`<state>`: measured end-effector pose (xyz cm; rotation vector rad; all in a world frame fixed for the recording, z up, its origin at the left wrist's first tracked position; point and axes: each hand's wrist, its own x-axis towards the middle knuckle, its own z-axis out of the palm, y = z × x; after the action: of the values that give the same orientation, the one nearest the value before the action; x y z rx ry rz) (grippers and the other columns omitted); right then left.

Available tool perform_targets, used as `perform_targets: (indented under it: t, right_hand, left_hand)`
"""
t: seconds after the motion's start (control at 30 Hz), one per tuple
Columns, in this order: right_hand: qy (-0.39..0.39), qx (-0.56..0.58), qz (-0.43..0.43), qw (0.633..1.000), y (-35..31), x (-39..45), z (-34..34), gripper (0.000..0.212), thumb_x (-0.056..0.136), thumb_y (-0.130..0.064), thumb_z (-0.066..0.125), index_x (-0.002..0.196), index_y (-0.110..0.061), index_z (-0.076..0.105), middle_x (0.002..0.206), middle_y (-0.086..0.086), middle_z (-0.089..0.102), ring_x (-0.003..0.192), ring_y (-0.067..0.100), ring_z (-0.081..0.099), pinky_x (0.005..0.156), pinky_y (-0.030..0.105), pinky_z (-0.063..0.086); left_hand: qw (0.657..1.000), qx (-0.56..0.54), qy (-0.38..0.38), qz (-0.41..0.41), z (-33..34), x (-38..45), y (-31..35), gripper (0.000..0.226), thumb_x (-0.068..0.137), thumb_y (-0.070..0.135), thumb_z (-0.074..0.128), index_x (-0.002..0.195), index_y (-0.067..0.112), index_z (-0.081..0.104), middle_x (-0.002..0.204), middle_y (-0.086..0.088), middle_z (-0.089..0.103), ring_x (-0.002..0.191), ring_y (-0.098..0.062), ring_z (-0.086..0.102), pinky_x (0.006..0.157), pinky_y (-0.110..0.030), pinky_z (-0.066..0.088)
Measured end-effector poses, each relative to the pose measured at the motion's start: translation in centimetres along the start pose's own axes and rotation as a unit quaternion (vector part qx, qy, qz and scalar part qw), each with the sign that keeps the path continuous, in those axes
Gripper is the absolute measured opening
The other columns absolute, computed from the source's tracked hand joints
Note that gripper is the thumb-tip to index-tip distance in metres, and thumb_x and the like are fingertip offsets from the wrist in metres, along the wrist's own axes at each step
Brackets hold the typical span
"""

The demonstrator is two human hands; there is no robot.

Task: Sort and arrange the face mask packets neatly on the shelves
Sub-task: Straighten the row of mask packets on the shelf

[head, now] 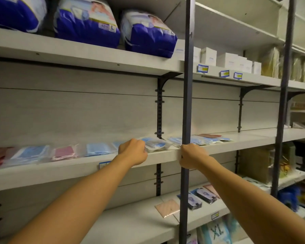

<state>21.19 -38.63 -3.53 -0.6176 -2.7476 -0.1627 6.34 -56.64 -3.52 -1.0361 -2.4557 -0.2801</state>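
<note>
Hands are reaching to the middle shelf (88, 170). Left hand (133, 150), fingers curled, is pinching a blue mask packet (155, 144) lying just beyond its knuckles. Right hand (192, 156) is curling at the shelf edge behind the dark upright post (187, 103); whether it is gripping anything I cannot tell. More packets (63, 153) are lying leftward of the left hand.

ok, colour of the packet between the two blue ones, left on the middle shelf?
Pink/magenta mask packet in clear wrap, seen in the head view.
</note>
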Motion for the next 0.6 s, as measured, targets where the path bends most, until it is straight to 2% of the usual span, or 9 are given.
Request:
perform_targets:
  t: [0.1,0.2,0.4,0.5,0.6]
  right_hand:
    - [-0.004,0.002,-0.002,1.0,2.7,0.0,0.4,0.031,0.095,-0.026,0.064,0.123,-0.014,0.056,0.098,0.002,0.059,0.089,0.019,0.06,0.078,0.029,0.054]
    - [-0.006,-0.009,0.002,1.0,5.4,-0.1,0.8,0.03,0.094,-0.027,0.064,0.12,-0.012,0.058,0.101,0.003,0.061,0.092,0.021,0.063,0.086,0.034,0.058]
    - [-0.019,-0.022,0.014,0.999,11.2,-0.6,2.1,0.025,0.096,-0.028,0.062,0.116,-0.012,0.058,0.097,0.004,0.061,0.086,0.018,0.062,0.077,0.027,0.056]
    - [-0.024,-0.023,0.013,0.999,13.5,-0.4,2.4,0.017,0.096,-0.028,0.062,0.104,-0.016,0.053,0.091,0.002,0.058,0.082,0.017,0.06,0.068,0.024,0.05]
    - [-0.026,-0.026,0.016,0.999,15.4,-0.1,2.7,0.015,0.095,-0.027,0.061,0.101,-0.016,0.054,0.09,0.002,0.057,0.082,0.018,0.06,0.07,0.027,0.053]
  left_hand:
    - [1.0,0.015,-0.007,-0.01,0.3,0.8,2.2,0.019,0.092,0.02,0.049,0.095,0.018,0.067,0.092,-0.002,0.065,0.078,-0.024,0.06,0.056,-0.028,0.041]
    - [0.999,0.024,-0.016,-0.029,0.7,1.4,4.1,0.014,0.09,0.016,0.049,0.081,0.016,0.06,0.079,-0.002,0.059,0.066,-0.021,0.052,0.051,-0.026,0.033]
    - [0.999,0.012,-0.037,-0.037,2.1,2.3,8.2,0.012,0.088,0.015,0.05,0.082,0.018,0.06,0.08,-0.003,0.06,0.071,-0.022,0.058,0.054,-0.027,0.038]
    - [0.999,0.01,-0.037,-0.031,2.5,3.0,10.4,0.011,0.089,0.014,0.05,0.087,0.02,0.06,0.087,-0.004,0.06,0.074,-0.022,0.056,0.058,-0.028,0.041]
    - [0.999,0.013,-0.026,-0.013,3.1,4.3,12.7,0.011,0.091,0.016,0.05,0.095,0.019,0.06,0.093,0.0,0.059,0.079,-0.022,0.057,0.063,-0.03,0.046]
